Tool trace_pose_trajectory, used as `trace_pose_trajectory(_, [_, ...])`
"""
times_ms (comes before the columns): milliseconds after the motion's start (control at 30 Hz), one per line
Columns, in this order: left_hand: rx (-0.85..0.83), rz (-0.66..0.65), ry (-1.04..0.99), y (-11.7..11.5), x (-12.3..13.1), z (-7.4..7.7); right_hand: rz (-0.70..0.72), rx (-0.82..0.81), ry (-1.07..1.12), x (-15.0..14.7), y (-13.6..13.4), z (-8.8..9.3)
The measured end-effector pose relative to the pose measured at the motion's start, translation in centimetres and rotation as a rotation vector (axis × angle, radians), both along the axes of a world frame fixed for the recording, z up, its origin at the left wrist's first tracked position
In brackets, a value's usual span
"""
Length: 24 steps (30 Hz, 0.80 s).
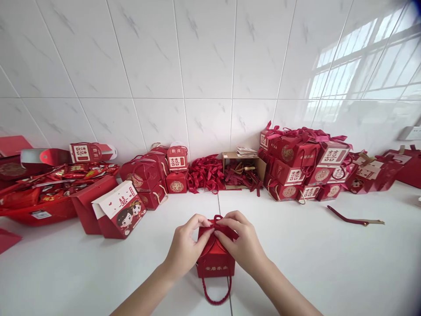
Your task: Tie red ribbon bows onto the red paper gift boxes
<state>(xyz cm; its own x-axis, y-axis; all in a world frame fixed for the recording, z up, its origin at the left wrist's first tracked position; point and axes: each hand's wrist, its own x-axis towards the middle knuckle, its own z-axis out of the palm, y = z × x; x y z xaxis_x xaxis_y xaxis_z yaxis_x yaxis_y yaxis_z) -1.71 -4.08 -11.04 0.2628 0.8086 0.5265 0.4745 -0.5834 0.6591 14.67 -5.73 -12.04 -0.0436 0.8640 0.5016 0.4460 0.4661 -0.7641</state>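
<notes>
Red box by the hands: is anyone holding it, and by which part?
Yes. The left hand and right hand hold the red box at its top, fingers pinching the ribbon there.

The top of the small red box (215, 259) is lost under the left hand (186, 245) and the right hand (241, 243). Their fingertips pinch there, so how its flaps meet beneath them cannot be seen. Only a loop of red ribbon (217, 218) pokes out between the fingers. The gold lettering just below the fingers is too small to read. Both forearms run off the bottom edge. Far left of the fingers a red tray (62, 210) is cut by the edge, and far right some red packaging (408, 169) is cut too. Beyond the fingers, the cardboard box (230, 158) hides much of its contents.
</notes>
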Motion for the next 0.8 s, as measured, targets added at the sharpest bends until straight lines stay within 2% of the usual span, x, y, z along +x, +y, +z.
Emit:
trace_pose_trajectory(100, [-0.026, 0.015, -0.037, 0.0, 0.1, 0.1, -0.007, -0.077, -0.001, -0.2, 0.0, 0.2])
trace_pose_trajectory(200, [-0.072, 0.045, -0.075, 0.1, 0.2, 0.3, -0.002, -0.223, 0.09, -0.4, 0.1, 0.5])
trace_pose_trajectory(367, [-0.142, 0.023, -0.118, 0.3, 0.6, 0.6, 0.131, -0.466, 0.325, -0.1, 0.4, 1.0])
trace_pose_trajectory(633, [-0.164, -0.019, -0.158, 0.9, 1.3, 0.3, 0.242, -0.478, 0.387, 0.4, 0.4, 1.0])
trace_pose_trajectory(800, [-0.059, 0.058, -0.192, 1.2, 1.7, 0.2, 0.111, -0.459, 0.471, 0.2, 0.5, 0.4])
